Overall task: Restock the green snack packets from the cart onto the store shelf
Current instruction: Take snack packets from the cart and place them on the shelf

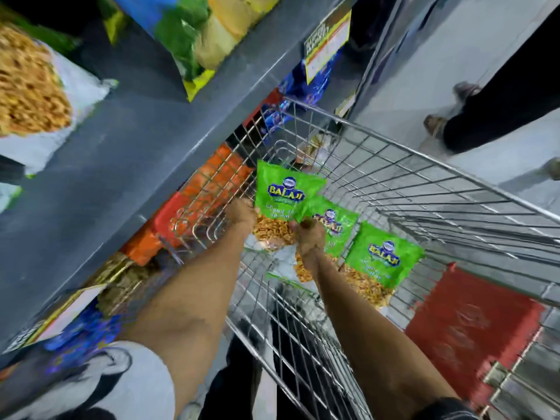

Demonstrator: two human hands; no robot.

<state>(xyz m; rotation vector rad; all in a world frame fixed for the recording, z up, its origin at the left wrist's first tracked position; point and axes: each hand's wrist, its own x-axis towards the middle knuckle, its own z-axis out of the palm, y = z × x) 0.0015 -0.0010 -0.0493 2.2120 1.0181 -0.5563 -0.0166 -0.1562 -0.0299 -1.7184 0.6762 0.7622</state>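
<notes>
Three green snack packets show inside the wire cart (424, 165). My left hand (241, 212) grips the left edge of the first green packet (285, 189), which is lifted and faces me. My right hand (309, 237) is closed on the second green packet (333, 225), just right of the first and partly behind it. A third green packet (383, 253) lies further right in the cart, touched by neither hand. The grey store shelf (145, 147) runs along the left, above and beside the cart.
Large snack bags sit on the upper shelf, one yellow-green (194, 40), one white with fried snacks (33, 98). Orange and red packets (209, 183) fill the lower shelf behind the cart wall. A red seat flap (466, 322) is at the cart's near right. Another person's legs (497, 110) stand upper right.
</notes>
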